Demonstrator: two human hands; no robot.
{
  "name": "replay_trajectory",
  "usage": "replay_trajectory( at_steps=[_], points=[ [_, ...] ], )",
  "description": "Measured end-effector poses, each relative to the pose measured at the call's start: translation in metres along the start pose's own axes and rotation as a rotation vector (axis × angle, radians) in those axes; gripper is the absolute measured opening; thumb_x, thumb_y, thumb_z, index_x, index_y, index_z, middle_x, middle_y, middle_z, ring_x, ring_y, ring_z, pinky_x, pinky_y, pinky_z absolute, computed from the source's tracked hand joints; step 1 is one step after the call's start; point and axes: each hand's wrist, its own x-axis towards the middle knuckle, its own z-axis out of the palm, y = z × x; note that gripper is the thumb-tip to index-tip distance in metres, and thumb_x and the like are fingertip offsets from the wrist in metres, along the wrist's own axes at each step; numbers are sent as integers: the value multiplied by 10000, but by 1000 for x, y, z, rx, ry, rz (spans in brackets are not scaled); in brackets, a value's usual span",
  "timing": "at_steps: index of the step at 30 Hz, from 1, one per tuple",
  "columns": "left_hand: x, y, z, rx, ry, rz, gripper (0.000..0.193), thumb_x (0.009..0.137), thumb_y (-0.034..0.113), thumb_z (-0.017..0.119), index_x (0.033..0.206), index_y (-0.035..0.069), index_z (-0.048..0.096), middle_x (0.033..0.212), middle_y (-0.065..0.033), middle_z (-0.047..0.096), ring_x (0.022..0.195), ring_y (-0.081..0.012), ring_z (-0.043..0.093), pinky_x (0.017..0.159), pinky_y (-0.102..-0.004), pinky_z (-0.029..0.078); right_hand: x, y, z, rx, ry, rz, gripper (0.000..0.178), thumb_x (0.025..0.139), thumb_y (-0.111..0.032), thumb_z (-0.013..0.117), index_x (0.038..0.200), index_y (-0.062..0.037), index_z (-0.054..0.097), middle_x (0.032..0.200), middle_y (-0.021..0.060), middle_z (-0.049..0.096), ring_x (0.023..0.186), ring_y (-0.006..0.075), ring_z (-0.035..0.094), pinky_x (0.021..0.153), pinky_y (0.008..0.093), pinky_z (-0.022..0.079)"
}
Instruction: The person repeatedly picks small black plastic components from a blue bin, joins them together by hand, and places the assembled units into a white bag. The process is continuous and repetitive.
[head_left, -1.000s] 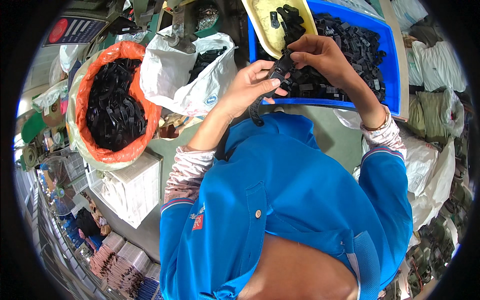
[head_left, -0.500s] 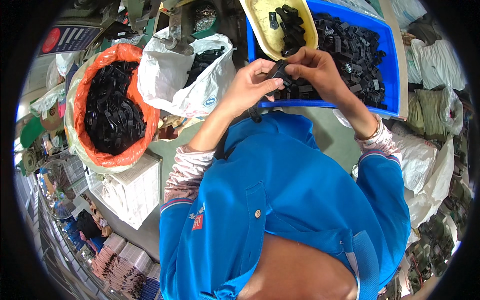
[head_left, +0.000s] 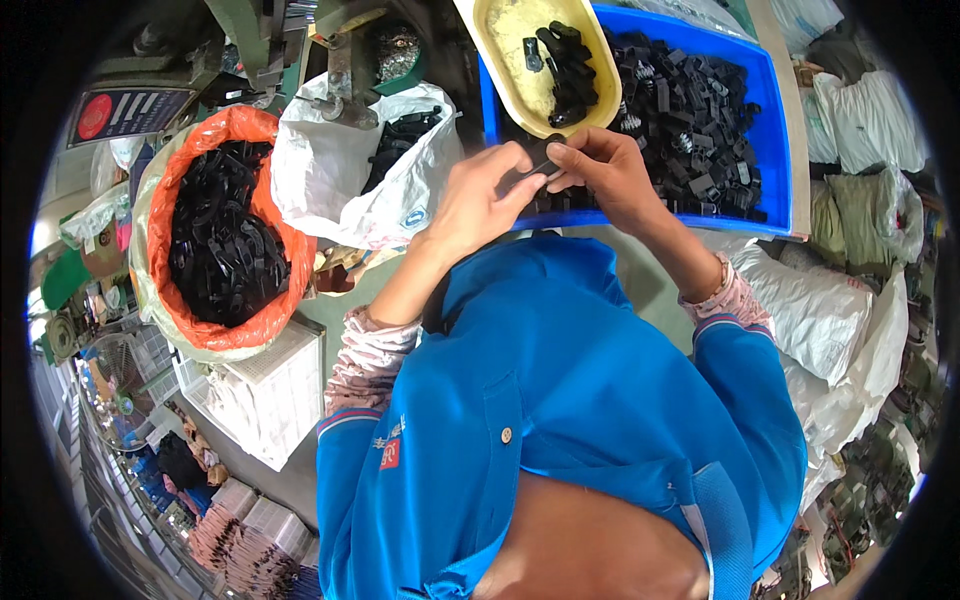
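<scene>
Both hands meet in front of my chest around a small black plastic part (head_left: 541,158), mostly covered by my fingers. My left hand (head_left: 478,192) grips its near left side between thumb and fingers. From the other side my right hand (head_left: 606,172) pinches its upper end. Just beyond them a yellow tray (head_left: 497,75) with several black pieces (head_left: 566,72) rests over a blue bin (head_left: 786,140). That bin is heaped with small black plastic parts (head_left: 690,120), a few metal springs among them.
To the left stand a white woven sack (head_left: 310,170) and an orange-lined sack (head_left: 262,318), both holding black parts. A white plastic crate (head_left: 270,400) sits below them. Metal machinery (head_left: 340,60) rises at the back left. Full white sacks (head_left: 815,310) line the right side.
My hands have drawn closer together and turned, so the black part is now more covered. My right hand has moved slightly down and left. The whole view has shifted a little.
</scene>
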Motion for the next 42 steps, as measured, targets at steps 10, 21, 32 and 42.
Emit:
replay_trajectory(
  at_steps=[10,21,32,42],
  points=[
    [-16,-33,-10,-451,344,-202,265,860,137,736,868,24,496,860,-78,596,781,-135,576,705,-298,489,175,-18,-16,-1668,239,-524,160,821,-97,643,931,17,618,791,205,680,791,381,677,682,427,544],
    [-45,-75,-69,-443,460,-120,244,832,63,732,771,8,503,1213,-216,650,994,-156,633,840,-294,495,116,-63,21,-542,9,-206,250,902,-208,684,1004,19,661,789,66,681,620,98,620,547,252,506],
    [-47,-106,-137,-212,425,122,258,807,49,728,774,4,476,1200,-191,662,854,-232,693,733,-314,534,122,-27,132,-342,-252,-109,317,928,-79,656,1215,45,604,983,101,698,911,140,669,807,273,571],
    [-40,-122,-199,11,278,188,181,788,20,721,742,-4,548,1150,-172,688,762,-218,653,715,-309,517,147,-16,173,-570,-179,-313,264,905,-9,662,1165,25,633,1027,73,675,926,108,639,834,241,522]
  ],
)
